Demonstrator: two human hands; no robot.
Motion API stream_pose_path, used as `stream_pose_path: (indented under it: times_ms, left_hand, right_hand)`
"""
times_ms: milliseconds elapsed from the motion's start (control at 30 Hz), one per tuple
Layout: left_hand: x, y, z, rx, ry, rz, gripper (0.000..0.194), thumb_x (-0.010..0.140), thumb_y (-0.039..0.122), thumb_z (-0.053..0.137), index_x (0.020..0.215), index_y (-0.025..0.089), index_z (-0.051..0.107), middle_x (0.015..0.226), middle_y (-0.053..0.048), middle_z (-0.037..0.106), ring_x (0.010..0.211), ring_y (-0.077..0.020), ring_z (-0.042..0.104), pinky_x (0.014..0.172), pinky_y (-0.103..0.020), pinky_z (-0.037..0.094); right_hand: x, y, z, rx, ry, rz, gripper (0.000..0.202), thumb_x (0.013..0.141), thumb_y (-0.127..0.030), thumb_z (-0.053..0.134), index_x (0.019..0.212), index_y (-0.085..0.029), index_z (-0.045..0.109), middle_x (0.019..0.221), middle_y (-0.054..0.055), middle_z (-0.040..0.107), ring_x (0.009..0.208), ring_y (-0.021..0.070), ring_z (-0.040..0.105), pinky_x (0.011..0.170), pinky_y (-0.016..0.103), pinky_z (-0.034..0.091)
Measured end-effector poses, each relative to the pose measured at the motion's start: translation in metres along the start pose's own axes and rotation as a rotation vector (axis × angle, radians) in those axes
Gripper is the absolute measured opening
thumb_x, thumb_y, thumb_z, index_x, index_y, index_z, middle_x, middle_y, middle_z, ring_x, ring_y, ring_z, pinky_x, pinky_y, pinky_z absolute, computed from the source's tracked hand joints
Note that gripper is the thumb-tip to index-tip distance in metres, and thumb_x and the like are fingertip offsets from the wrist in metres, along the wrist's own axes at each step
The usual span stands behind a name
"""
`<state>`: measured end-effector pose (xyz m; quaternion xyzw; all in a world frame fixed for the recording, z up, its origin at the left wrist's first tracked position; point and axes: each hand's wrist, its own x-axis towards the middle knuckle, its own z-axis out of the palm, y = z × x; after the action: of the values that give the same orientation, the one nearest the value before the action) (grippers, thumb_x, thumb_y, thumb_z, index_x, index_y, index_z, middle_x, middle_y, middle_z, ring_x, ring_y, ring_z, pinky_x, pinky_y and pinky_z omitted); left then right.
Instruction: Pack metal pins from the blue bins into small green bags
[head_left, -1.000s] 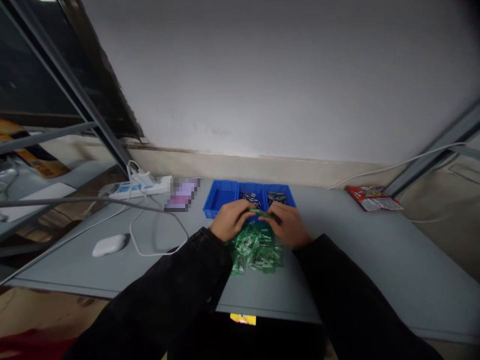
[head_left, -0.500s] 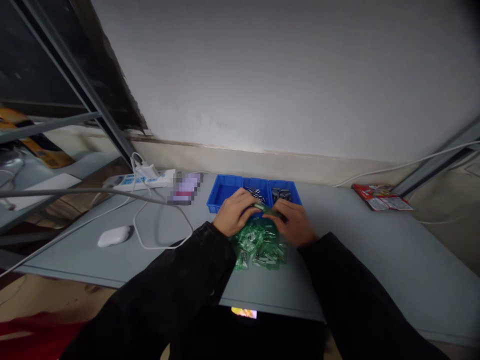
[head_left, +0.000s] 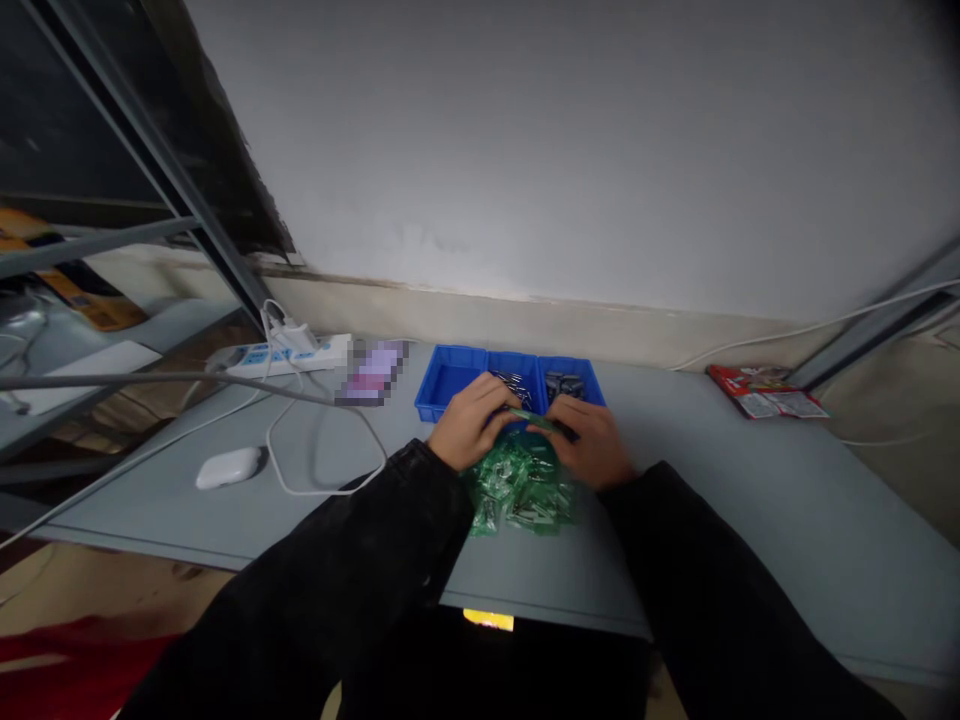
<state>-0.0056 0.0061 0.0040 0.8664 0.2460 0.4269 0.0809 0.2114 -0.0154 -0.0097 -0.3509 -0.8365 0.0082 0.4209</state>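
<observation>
Between my two hands stretches a small green plastic bag, pinched at its left end by my left hand and at its right end by my right hand. The fingers of both hands are closed on it. Below them lies a pile of green plastic bags with small metal parts showing through. Just behind my hands stand joined blue bins: the left bin shows its bare floor, the middle bin holds shiny metal pieces, and the right bin holds dark grey pieces.
On the grey table to the left are a white earbud case, looped white cable, a power strip and a blurred-out phone. A red packet lies at the right, near a metal frame and the wall.
The green bag between my hands now looks thinner, drawn into a narrow strip. Both hands stay in nearly the same place, and the pile below looks the same.
</observation>
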Motion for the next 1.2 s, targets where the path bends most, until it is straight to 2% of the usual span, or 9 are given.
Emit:
stream_pose_path:
  times_ms: [300,600,733,833,1067,1200]
  left_hand:
    - [0.0003,-0.0024,-0.0002,0.007,0.009,0.014,0.009,0.099,0.025,0.058,0.102,0.018,0.063,0.097,-0.005,0.069,0.091,-0.0196,0.059,0.088,-0.039,0.048]
    - [0.0006,-0.0015,-0.0007,0.012,0.021,-0.005,0.010,0.099,0.025,0.058,0.105,0.019,0.062,0.101,-0.006,0.069,0.096,-0.0208,0.059,0.090,-0.040,0.048]
    - [0.0000,-0.0020,-0.0005,0.025,0.036,-0.029,0.012,0.099,0.028,0.059,0.093,0.017,0.061,0.088,-0.005,0.065,0.088,-0.0207,0.055,0.082,-0.037,0.048]
    - [-0.0005,-0.0022,0.0000,0.030,-0.002,-0.038,0.016,0.100,0.029,0.057,0.090,0.017,0.060,0.085,-0.006,0.063,0.086,-0.0213,0.054,0.080,-0.037,0.047]
    - [0.0013,-0.0005,-0.0018,0.000,-0.034,-0.003,0.016,0.098,0.033,0.061,0.104,0.018,0.063,0.098,-0.007,0.069,0.093,-0.0218,0.059,0.087,-0.041,0.049]
    - [0.0023,0.0017,-0.0030,-0.017,-0.009,0.023,0.012,0.099,0.029,0.059,0.099,0.018,0.063,0.093,-0.005,0.069,0.089,-0.0196,0.059,0.086,-0.039,0.049]
  right_hand:
    - [0.0005,-0.0008,0.0000,-0.034,-0.012,-0.007,0.029,0.097,-0.025,0.057,0.070,-0.021,0.050,0.069,0.000,0.054,0.064,0.0142,0.049,0.062,0.029,0.037]
    - [-0.0001,-0.0021,0.0011,-0.073,-0.022,0.021,0.032,0.099,-0.031,0.056,0.069,-0.022,0.047,0.069,-0.001,0.052,0.062,0.0140,0.048,0.060,0.029,0.035]
    - [0.0004,-0.0046,0.0010,-0.016,-0.011,0.049,0.025,0.098,-0.036,0.059,0.079,-0.021,0.054,0.074,0.000,0.057,0.068,0.0155,0.054,0.064,0.030,0.040]
    - [0.0009,-0.0055,0.0010,0.027,0.014,0.073,0.017,0.099,-0.035,0.058,0.089,-0.021,0.058,0.079,0.001,0.061,0.071,0.0161,0.057,0.066,0.029,0.042]
    - [0.0001,-0.0009,0.0011,0.020,0.033,0.071,0.020,0.100,-0.029,0.054,0.081,-0.021,0.056,0.075,0.001,0.059,0.070,0.0170,0.057,0.065,0.030,0.041]
    - [0.0001,-0.0028,0.0017,0.024,0.000,0.053,0.020,0.100,-0.029,0.053,0.083,-0.021,0.057,0.077,0.002,0.060,0.070,0.0165,0.057,0.067,0.030,0.042]
